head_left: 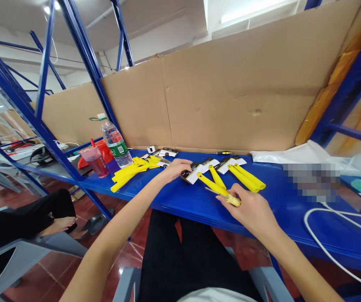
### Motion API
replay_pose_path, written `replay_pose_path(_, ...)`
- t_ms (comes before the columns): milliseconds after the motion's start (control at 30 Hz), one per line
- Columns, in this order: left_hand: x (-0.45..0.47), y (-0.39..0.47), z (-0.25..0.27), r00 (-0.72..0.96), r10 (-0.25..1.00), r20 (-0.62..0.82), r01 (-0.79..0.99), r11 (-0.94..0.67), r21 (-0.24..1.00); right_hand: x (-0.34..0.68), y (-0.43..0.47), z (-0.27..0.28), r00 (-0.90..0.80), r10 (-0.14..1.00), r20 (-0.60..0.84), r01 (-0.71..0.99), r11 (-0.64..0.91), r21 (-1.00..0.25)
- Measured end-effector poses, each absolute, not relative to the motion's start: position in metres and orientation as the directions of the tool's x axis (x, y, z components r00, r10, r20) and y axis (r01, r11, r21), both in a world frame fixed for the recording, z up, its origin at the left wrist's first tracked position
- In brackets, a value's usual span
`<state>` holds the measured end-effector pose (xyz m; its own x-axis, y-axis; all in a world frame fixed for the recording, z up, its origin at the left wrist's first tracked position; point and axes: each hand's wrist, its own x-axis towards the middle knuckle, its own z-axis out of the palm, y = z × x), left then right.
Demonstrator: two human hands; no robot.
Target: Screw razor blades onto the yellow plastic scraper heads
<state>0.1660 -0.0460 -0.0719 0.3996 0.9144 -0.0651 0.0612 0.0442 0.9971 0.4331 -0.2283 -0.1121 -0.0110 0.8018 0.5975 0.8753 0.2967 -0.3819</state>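
Observation:
My left hand (pixel 176 168) reaches forward over the blue table, its fingers closed at the left edge of a black-and-white card (pixel 194 173). In my right hand (pixel 251 205) is a small screwdriver (pixel 233 200) with a pale yellow handle, its thin shaft pointing left. Just beyond its shaft lies a long yellow handle (pixel 211 183), whose far end meets the card. Another yellow handle (pixel 217 177) rests beside it. Further right, a pair of yellow handles (pixel 246 178) lies near more black-and-white cards (pixel 226 164).
A pile of yellow handles (pixel 133 171) lies left, near a water bottle (pixel 116 142) and a red cup (pixel 95 160). Another screwdriver (pixel 223 153) lies by the cardboard wall (pixel 231 92). White cable (pixel 308 226) loops at right. A seated person's leg (pixel 26 214) shows at left.

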Motion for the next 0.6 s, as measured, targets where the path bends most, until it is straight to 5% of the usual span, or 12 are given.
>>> replay_pose_path(200,0.206,0.016,-0.069,0.393,0.919,0.028,0.242,-0.133,0.961,0.429,-0.226,-0.123,-0.104,0.804,0.586,0.880,0.349,-0.322)
replay_pose_path(367,0.232,0.031,-0.078,0.393,0.909,0.138,0.374,-0.295,0.879,0.436,-0.237,-0.117,-0.050,0.763,0.644,0.760,0.448,-0.471)
replay_pose_path(500,0.218,0.013,-0.082,0.393,0.869,0.302,0.458,-0.470,0.755,0.427,-0.263,-0.109,0.011,0.794,0.608,0.453,0.538,-0.711)
replay_pose_path(600,0.179,-0.007,-0.082,0.387,0.833,0.396,0.537,-0.553,0.637,0.394,-0.294,-0.109,-0.347,0.830,0.437,0.114,0.500,-0.858)
